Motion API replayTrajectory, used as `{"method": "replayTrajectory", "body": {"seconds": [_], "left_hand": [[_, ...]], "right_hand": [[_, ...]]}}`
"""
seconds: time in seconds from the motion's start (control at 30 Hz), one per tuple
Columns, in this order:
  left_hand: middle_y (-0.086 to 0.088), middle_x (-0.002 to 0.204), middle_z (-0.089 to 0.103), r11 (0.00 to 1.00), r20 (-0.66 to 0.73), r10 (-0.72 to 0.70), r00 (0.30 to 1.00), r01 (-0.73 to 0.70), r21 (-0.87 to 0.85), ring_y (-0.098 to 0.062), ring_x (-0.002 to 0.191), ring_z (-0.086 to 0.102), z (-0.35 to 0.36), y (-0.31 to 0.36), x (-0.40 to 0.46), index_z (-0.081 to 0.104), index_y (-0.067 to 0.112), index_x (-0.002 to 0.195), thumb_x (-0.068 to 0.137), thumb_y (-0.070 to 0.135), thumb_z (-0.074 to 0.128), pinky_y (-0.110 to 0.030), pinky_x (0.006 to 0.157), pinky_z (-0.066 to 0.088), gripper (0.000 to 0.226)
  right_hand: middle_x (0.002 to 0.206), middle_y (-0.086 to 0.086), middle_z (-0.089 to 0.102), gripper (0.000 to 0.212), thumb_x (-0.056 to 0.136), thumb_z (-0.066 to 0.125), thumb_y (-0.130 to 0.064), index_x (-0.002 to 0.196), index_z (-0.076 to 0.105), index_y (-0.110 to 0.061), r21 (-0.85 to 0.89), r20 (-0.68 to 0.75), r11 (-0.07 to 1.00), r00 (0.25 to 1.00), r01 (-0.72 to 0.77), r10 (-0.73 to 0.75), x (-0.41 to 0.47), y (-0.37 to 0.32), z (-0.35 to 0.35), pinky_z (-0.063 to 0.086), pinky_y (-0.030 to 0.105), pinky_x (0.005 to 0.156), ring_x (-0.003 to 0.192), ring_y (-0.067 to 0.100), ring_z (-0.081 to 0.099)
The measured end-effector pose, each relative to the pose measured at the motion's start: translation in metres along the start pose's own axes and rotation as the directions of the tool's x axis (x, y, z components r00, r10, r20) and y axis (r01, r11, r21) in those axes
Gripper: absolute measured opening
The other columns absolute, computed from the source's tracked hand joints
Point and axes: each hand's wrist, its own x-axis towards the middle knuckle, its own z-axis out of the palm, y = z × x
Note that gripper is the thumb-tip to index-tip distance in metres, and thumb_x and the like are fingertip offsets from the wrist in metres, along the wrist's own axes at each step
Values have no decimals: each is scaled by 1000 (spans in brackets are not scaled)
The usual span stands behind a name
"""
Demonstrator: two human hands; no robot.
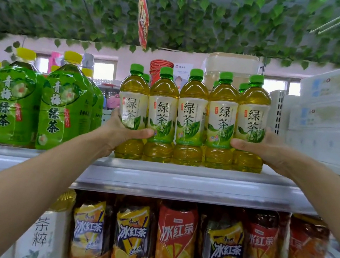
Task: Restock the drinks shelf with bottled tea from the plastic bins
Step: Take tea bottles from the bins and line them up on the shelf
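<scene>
Five bottles [191, 119] clamped endwise: left hand [123, 129], right hand [261, 147] gripping outer ones. Risk: middle bottles buckling forward off shelf [179, 176] under uneven squeeze.

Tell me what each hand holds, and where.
Left hand grips the leftmost green tea bottle at its label; right hand grips the rightmost bottle likewise.

Ceiling of hanging green leaves [184, 17], pale pink back wall [114, 53], bright windows [104, 70], white shelving [177, 184]
</scene>
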Motion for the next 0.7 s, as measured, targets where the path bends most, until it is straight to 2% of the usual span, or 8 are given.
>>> {"method": "replayTrajectory", "body": {"seconds": [0.07, 0.23, 0.33, 0.4, 0.47, 0.53, 0.6, 0.7], "left_hand": [[-6, 127, 58, 998, -49, 40, 998, -38, 42, -27, 123, 53, 1, -3, 2, 28, 16, 148, 36, 36, 93, -49, 114, 38, 132], [7, 107, 57, 997, -58, 31, 998, -27, 73, -23, 115, 54, 0, -5, 6, 33, 16, 144, 48, 34, 86, -47, 109, 40, 112], [4, 110, 60, 994, -84, 26, 996, -17, 105, -25, 117, 56, 0, -6, 6, 35, 16, 140, 55, 34, 87, -47, 111, 42, 101], [4, 110, 61, 991, -98, 25, 995, -12, 130, -25, 117, 57, 0, -5, 4, 37, 17, 135, 57, 34, 88, -47, 110, 43, 95], [3, 112, 62, 989, -88, 7, 996, 6, 147, -24, 119, 57, 0, -4, 2, 38, 18, 134, 50, 39, 88, -46, 111, 42, 100], [-2, 123, 62, 986, -50, -21, 999, 29, 164, -25, 124, 54, -1, -3, -1, 35, 15, 140, 44, 44, 90, -49, 114, 38, 114], [-4, 133, 58, 981, -28, -28, 999, 33, 189, -26, 127, 52, 0, -4, -5, 30, 15, 145, 44, 47, 91, -51, 116, 36, 123], [1, 131, 54, 975, -62, 5, 998, 9, 224, -21, 124, 51, 2, -7, -7, 25, 15, 147, 50, 41, 93, -46, 114, 38, 121]], "right_hand": [[99, -11, 69, 63, 69, 85, -34, 118, 47, -28, -45, -85, 999, 996, 24, -27, -3, 2, 1, 46, 23, 83, 92, 2, 62], [102, -19, 58, 58, 87, 73, -24, 135, 41, -23, -99, -167, 995, 986, 10, -27, -1, 6, 2, 39, 31, 91, 93, -5, 50], [99, -20, 59, 53, 87, 73, -25, 131, 43, -24, -151, -172, 988, 985, 5, -31, -5, 0, 5, 41, 18, 77, 91, -8, 51], [101, -17, 60, 56, 85, 74, -26, 130, 41, -23, -147, -206, 989, 979, -16, -14, -10, -4, 9, 42, 17, 72, 95, -2, 56], [122, -3, 56, 75, 83, 77, -33, 141, 31, -19, -189, -333, 982, 941, 0, -64, -16, -7, 16, 45, 30, 93, 112, 15, 54], [143, 7, 37, 98, 77, 78, -44, 149, 17, -16, -393, -489, 916, 826, 78, -280, -23, -11, 32, 34, 39, 108, 132, 24, 36], [156, 10, 20, 117, 70, 78, -55, 153, 7, -12, -580, -457, 802, 758, 143, -466, -29, -18, 54, 23, 44, 118, 144, 26, 19], [164, 12, -6, 139, 61, 72, -73, 155, -7, -9, -737, -376, 672, 784, 69, -493, -30, -25, 82, 6, 47, 123, 151, 26, -5]]}}
